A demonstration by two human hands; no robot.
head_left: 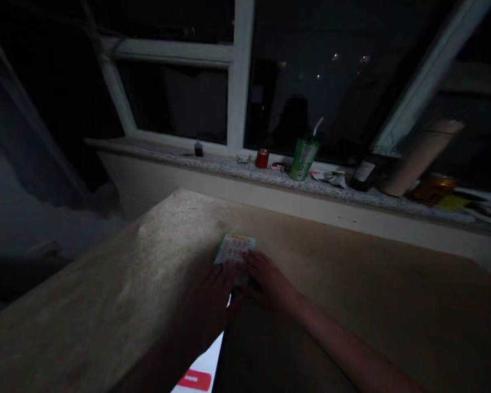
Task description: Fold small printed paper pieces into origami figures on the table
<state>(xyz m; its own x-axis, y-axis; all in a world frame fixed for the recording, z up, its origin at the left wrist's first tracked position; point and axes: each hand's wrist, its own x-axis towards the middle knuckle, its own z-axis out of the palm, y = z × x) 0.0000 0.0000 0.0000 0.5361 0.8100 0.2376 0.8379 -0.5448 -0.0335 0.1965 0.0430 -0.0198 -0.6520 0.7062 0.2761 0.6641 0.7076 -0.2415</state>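
Note:
A small flat packet [235, 246] with a green edge and rows of fine red and dark print lies on the pale tabletop [163, 240]. My left hand [210, 295] reaches over its near left part, fingers stretched out on it. At the right edge of the packet rests my right hand [270, 278], fingers extended and their tips touching the printed face. Both thumbs come close together in deep shadow, so the near end of the packet is hidden. Below my hands a bright screen [208, 357] with a red button shows partly, covered in part by my left forearm.
Behind the table runs a speckled windowsill [229, 165]. A red jar [262, 158], a green can [304, 159] with a straw, a dark bottle [364, 172], a leaning tan cylinder [421, 158] and an amber jar [433, 188] stand there. A grey-blue curtain [36, 136] hangs left.

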